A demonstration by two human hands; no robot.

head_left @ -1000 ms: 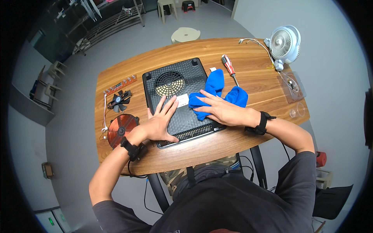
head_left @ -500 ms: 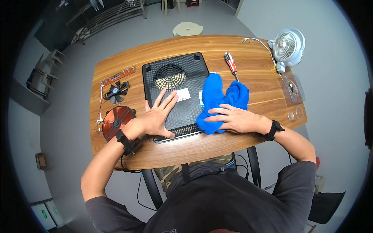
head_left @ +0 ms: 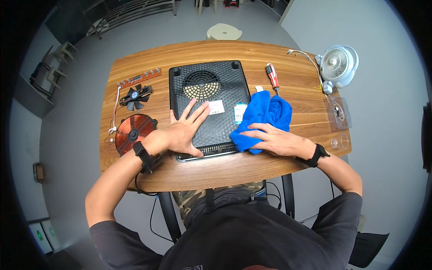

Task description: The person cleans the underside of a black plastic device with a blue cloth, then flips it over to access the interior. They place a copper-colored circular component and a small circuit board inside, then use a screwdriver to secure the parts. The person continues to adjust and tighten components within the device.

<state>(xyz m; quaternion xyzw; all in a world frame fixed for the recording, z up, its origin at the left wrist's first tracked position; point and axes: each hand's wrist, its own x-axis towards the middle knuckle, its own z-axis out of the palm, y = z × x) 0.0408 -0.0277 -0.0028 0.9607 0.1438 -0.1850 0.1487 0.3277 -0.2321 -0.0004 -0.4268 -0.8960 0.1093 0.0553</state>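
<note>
A black induction cooker housing [head_left: 211, 130] lies underside up on the wooden table, with a round fan grille [head_left: 202, 86], a white label [head_left: 216, 107] and a blue-and-white sticker [head_left: 240, 113]. My left hand [head_left: 183, 132] rests open on its lower left part, fingers spread. With my right hand [head_left: 280, 140] I hold a bunched blue cloth [head_left: 265, 112] against the housing's lower right edge. The fingers curl over the cloth, and their tips are partly buried in its folds.
Left of the housing lie a copper coil [head_left: 133, 134], a black fan [head_left: 135, 97] and a narrow circuit board [head_left: 138, 78]. A red-and-white screwdriver [head_left: 272, 77] lies beyond the cloth. At the right are a small white fan [head_left: 338, 65], a clear tray [head_left: 338, 114] and a clear cup [head_left: 340, 141].
The blue cloth has shifted with my right hand toward the housing's right edge, uncovering more of the blue-and-white sticker. My left hand stays on the housing. The whole view has shifted slightly.
</note>
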